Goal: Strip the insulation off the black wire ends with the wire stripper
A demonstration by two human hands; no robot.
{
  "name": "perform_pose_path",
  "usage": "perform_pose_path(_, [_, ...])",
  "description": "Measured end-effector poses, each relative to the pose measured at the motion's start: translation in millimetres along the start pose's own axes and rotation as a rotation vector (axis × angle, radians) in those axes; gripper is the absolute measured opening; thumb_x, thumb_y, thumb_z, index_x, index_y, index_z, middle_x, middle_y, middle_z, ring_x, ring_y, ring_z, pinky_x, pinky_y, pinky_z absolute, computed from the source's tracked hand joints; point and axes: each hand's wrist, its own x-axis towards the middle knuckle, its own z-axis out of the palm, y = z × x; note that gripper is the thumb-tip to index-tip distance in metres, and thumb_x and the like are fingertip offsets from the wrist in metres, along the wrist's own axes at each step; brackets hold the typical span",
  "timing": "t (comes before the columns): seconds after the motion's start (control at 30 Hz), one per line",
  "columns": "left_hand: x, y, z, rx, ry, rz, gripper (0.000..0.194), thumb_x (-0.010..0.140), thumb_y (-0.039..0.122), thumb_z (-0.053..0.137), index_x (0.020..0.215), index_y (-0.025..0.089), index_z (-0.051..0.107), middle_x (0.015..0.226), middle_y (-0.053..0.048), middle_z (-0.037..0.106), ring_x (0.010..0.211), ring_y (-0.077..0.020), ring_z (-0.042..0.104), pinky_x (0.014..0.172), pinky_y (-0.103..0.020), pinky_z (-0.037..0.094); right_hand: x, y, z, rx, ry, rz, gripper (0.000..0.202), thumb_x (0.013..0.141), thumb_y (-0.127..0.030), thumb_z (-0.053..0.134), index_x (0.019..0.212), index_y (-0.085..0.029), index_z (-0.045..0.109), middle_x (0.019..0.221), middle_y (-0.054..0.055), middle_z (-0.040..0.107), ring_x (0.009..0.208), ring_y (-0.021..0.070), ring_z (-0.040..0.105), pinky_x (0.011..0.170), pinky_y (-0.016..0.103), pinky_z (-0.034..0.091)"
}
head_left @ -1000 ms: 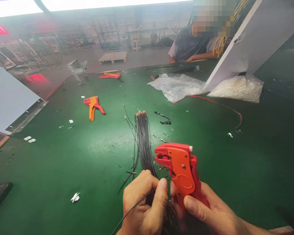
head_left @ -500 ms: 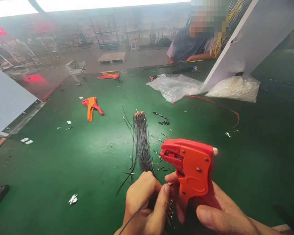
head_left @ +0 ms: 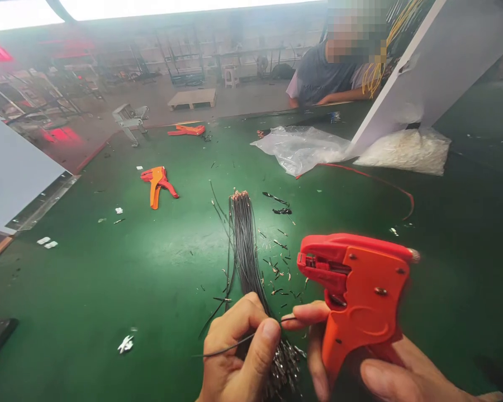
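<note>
My left hand [head_left: 245, 349] pinches a thin black wire [head_left: 228, 350] between thumb and index finger, its short end pointing right. In my right hand [head_left: 373, 357] is a red and orange wire stripper [head_left: 366, 296], held upright with its jaws facing left. My right index finger reaches out beside the wire's end. Behind and below my left hand runs a long bundle of black wires [head_left: 245, 245], with bare copper tips at its far end. Small black and copper scraps [head_left: 279, 271] lie to the right of the bundle.
A second stripper [head_left: 156, 184] and another orange-red tool [head_left: 187, 130] lie farther back on the green table [head_left: 151, 279]. Plastic bags [head_left: 406, 153] lie at back right by a slanted white panel [head_left: 402, 72]. A person [head_left: 331, 75] leans at the far edge.
The stripper has moved right, away from my left hand. My left hand has shifted slightly left and now shows the wire's short end. More scraps and the near end of the bundle are visible.
</note>
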Motion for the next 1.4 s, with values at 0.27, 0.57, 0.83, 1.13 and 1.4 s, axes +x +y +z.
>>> perform_pose_path(0.27, [0.3,-0.2,-5.8,0.092,0.019,0.068,0.027,0.098,0.025,0.052,0.073,0.02,0.059,0.065,0.002,0.049,0.059,-0.0112,0.045,0.055,-0.025,0.034,6.1,-5.7,6.3,0.043,0.007,0.002,0.054,0.085,-0.057,0.067,0.131,-0.028,0.062,0.087,0.004,0.071,0.081,0.0221,0.063,0.081,0.038,0.045])
perform_pose_path(0.57, [-0.5,-6.3,-10.7,0.134,0.057,0.225,0.017,0.091,0.013,0.062,0.102,0.023,0.069,0.075,-0.001,0.063,0.071,-0.0148,0.057,0.063,-0.026,0.047,8.3,0.9,2.3,0.069,-0.005,0.01,0.057,0.087,-0.05,0.064,0.137,-0.024,0.058,0.086,0.006,0.072,0.079,0.0219,0.06,0.079,0.039,0.044])
perform_pose_path(0.83, [0.2,-4.9,-8.4,0.221,0.149,0.26,0.015,0.089,0.008,0.061,0.088,0.021,0.067,0.068,0.002,0.057,0.062,-0.0126,0.054,0.055,-0.025,0.043,10.4,6.1,2.6,0.113,-0.043,-0.013,0.055,0.089,-0.044,0.061,0.139,-0.022,0.054,0.09,0.008,0.073,0.08,0.0217,0.063,0.082,0.04,0.045])
perform_pose_path(1.13, [9.9,4.1,-15.3,0.276,0.311,0.34,0.015,0.094,0.013,0.057,0.083,0.022,0.06,0.061,0.005,0.052,0.059,-0.0119,0.048,0.057,-0.029,0.037,15.6,4.1,-0.8,0.466,-0.12,0.143,0.044,0.092,-0.032,0.057,0.134,-0.02,0.053,0.098,0.01,0.071,0.084,0.0233,0.071,0.08,0.043,0.054])
perform_pose_path(1.4, [15.1,1.6,-22.2,0.316,0.401,0.424,0.014,0.092,0.007,0.059,0.088,0.02,0.062,0.064,0.005,0.053,0.059,-0.0114,0.049,0.054,-0.029,0.037,15.8,-2.0,-1.3,0.292,-0.044,0.279,0.034,0.073,-0.025,0.067,0.104,-0.01,0.066,0.084,0.009,0.069,0.07,0.017,0.064,0.066,0.029,0.049])
